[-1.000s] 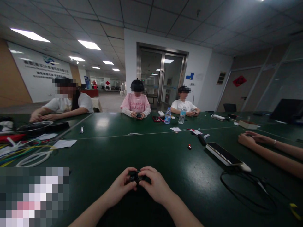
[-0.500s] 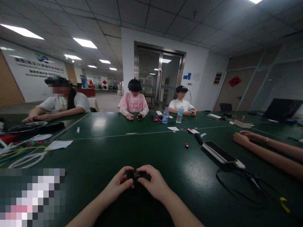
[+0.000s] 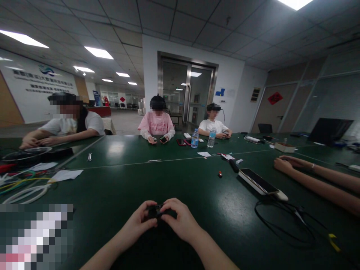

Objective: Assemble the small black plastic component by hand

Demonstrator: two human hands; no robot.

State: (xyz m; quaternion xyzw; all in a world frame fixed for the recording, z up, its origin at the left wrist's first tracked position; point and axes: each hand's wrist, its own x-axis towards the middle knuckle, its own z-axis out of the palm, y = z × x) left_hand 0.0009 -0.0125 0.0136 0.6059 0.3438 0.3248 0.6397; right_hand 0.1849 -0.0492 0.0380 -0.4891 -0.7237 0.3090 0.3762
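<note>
A small black object (image 3: pixel 153 212) is held between my two hands, low over the dark green table (image 3: pixel 118 195). Its exact kind is too dark and too covered by fingers to tell. My left hand (image 3: pixel 140 222) grips its left end, thumb in front and fingers behind. On the other side, the thumb and fingers of my right hand (image 3: pixel 180 217) close on its right part and hide most of it.
To the right lie a phone (image 3: pixel 257 180) on a white device and a looped black cable (image 3: pixel 258 215). Two water bottles (image 3: pixel 194 138) stand farther back. Wires (image 3: pixel 28 191) and paper (image 3: pixel 67 174) are at left. Several people sit round the table; a co-worker's forearms (image 3: pixel 317 174) rest at right.
My right fingers have shifted left over the black object and now cover more of its middle. My view has turned slightly to the right.
</note>
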